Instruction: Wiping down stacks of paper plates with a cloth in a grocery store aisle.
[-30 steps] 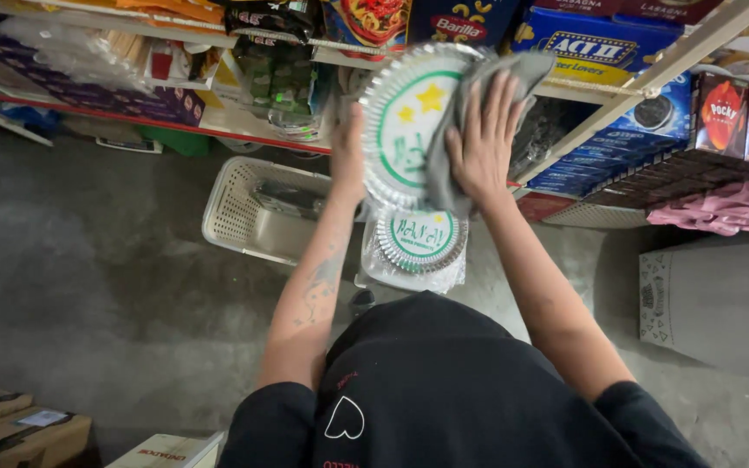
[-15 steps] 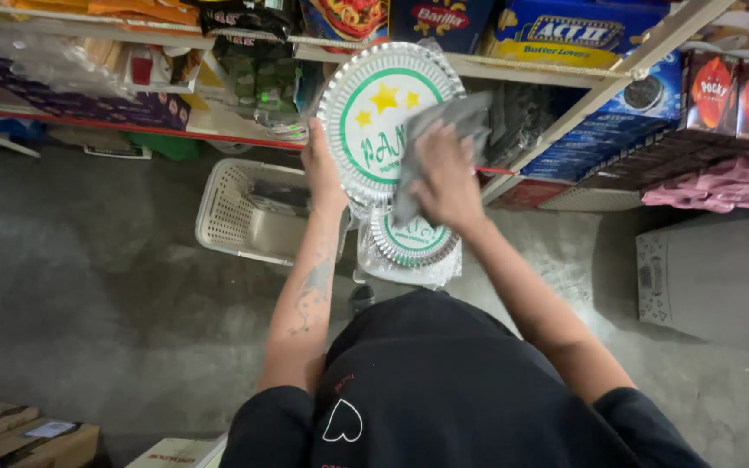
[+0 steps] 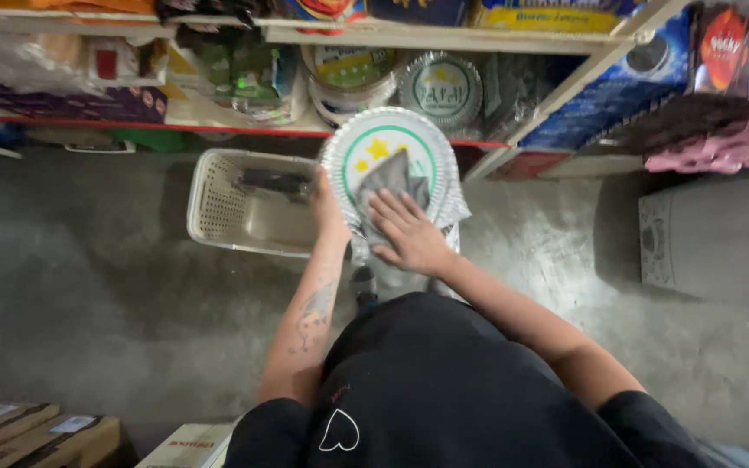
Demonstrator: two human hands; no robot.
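The basket (image 3: 249,204) stands on the floor (image 3: 80,286) at the left, just beside the left hand (image 3: 329,208). This hand holds the plate pack (image 3: 392,160) by its left rim; I judge the fingers are closed on the rim, though most of them are hidden behind it. The pack is up in front of the person, tilted toward the camera, below the shelf (image 3: 244,126) where more plates (image 3: 440,87) stand.

The right hand (image 3: 409,234) lies flat on the cloth (image 3: 392,186), fingers spread a little and pressing the cloth against the face of the pack. It grips nothing; it only pushes.

The risk, I think, is in this one-sided hold. If the right hand presses too hard, the pack may turn around the left fingers and slip down, perhaps into the basket or to the floor. The cloth also may slide out from under the palm, because only pressure keeps it. The wrapping looks smooth, so a weak grip is not safe.

Both forearms reach forward; the left elbow is bent more.
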